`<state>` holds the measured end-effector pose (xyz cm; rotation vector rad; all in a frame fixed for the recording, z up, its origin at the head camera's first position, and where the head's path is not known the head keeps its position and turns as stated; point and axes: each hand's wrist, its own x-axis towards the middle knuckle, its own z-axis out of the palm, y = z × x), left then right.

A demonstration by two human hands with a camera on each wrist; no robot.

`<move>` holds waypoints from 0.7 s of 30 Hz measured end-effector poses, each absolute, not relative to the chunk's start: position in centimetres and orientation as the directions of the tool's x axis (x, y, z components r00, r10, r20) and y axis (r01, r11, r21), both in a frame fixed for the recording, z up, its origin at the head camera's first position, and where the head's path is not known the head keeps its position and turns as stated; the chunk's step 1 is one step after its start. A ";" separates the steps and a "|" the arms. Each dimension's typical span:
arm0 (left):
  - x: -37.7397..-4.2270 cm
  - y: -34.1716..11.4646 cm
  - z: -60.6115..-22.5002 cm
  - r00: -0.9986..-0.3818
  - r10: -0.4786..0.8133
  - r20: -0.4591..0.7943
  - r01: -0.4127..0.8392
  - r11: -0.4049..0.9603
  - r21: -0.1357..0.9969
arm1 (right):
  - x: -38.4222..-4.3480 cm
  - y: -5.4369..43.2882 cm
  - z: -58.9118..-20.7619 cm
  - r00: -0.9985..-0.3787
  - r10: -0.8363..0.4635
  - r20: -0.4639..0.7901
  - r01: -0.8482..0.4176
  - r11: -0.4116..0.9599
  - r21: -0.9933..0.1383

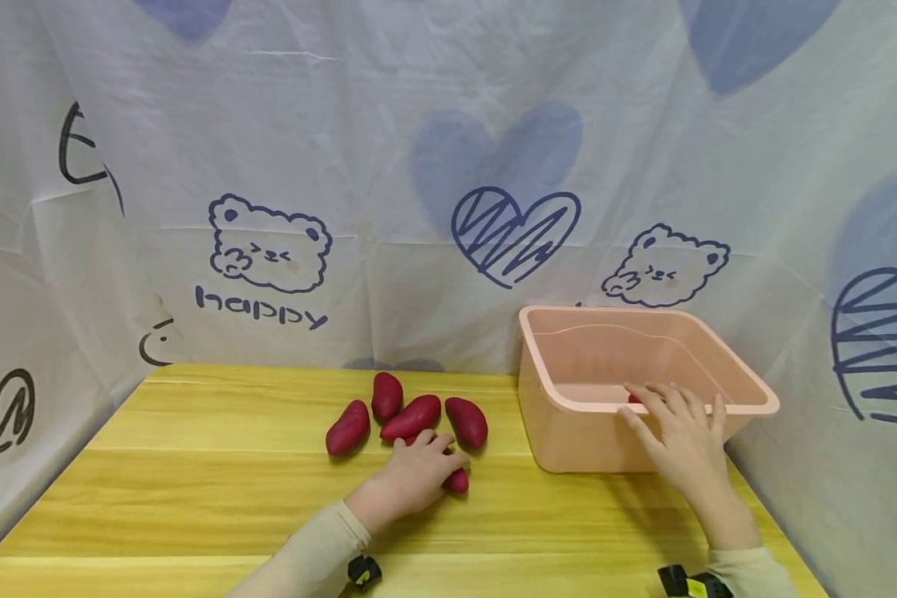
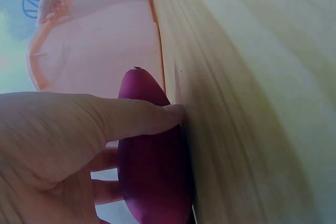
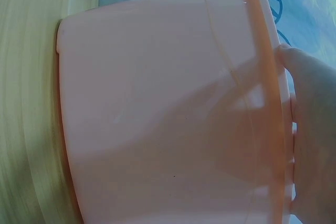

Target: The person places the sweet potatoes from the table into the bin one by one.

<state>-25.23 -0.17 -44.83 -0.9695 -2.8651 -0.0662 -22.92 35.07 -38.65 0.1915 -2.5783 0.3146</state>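
Note:
My left hand (image 1: 417, 475) grips a dark red sweet potato (image 2: 155, 166) lying on the table, thumb across its near side and fingers behind it. Several more, such as this sweet potato (image 1: 348, 428), lie loosely grouped just beyond that hand. On the right stands a pink plastic bin (image 1: 598, 440). My right hand (image 1: 680, 436) reaches over its near rim with fingers spread and bent inward; the thumb lies by the rim in the right wrist view. A bit of a red thing (image 1: 634, 399) shows inside beside those fingertips, mostly hidden by the bin wall.
The wooden table (image 1: 194, 498) runs back to a white cloth (image 1: 389, 274) printed with bears and hearts, which also hangs at both sides. The bin stands close to the table's right edge and the cloth behind it.

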 end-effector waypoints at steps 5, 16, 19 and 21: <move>-25.3 -0.2 -45.1 -0.785 0.604 0.136 0.609 0.793 -0.006 | -22.9 35.1 -38.6 -0.846 -0.077 0.527 -0.205 0.961 -0.188; -25.2 -0.2 -44.8 -0.769 0.622 0.145 0.626 0.779 -0.021 | -22.8 35.0 -38.6 -0.844 -0.078 0.531 -0.206 0.961 -0.186; -25.1 -0.2 -44.7 -0.763 0.629 0.148 0.633 0.774 -0.024 | -22.8 35.0 -38.6 -0.843 -0.079 0.533 -0.206 0.961 -0.184; -25.1 -0.2 -44.7 -0.761 0.631 0.150 0.635 0.772 -0.025 | -22.7 35.0 -38.6 -0.842 -0.079 0.533 -0.207 0.961 -0.185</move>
